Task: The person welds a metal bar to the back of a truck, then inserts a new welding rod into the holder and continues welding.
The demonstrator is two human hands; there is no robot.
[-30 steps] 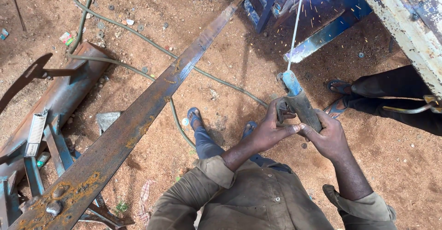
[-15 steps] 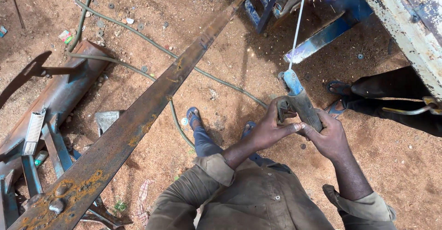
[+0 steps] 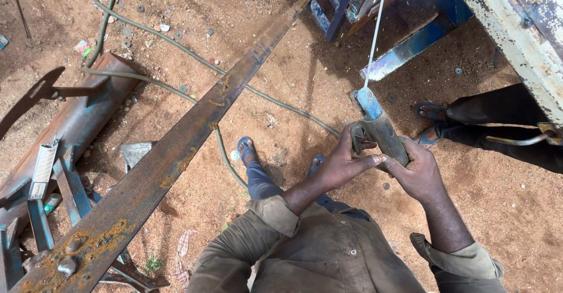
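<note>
Both my hands grip a welding electrode holder (image 3: 377,123) with a blue head. My left hand (image 3: 346,161) wraps its lower end from the left, thumb laid across. My right hand (image 3: 415,170) clasps the handle from the right. A thin white welding rod (image 3: 375,32) runs up from the holder's head to the blue metal frame (image 3: 404,50), where its tip meets the steel at the top edge of the view. My feet in blue sandals (image 3: 246,149) stand on the red dirt below.
A long rusty steel bar (image 3: 176,152) crosses diagonally at left. A green cable (image 3: 176,41) snakes over the dirt. Rusty metal parts and blue pieces (image 3: 64,129) lie at far left. Another person's sandalled foot and dark trouser leg (image 3: 469,114) are at right, under a white painted beam (image 3: 516,29).
The bright glare at the rod's tip on the blue frame has faded. My hands and the holder stay nearly in place.
</note>
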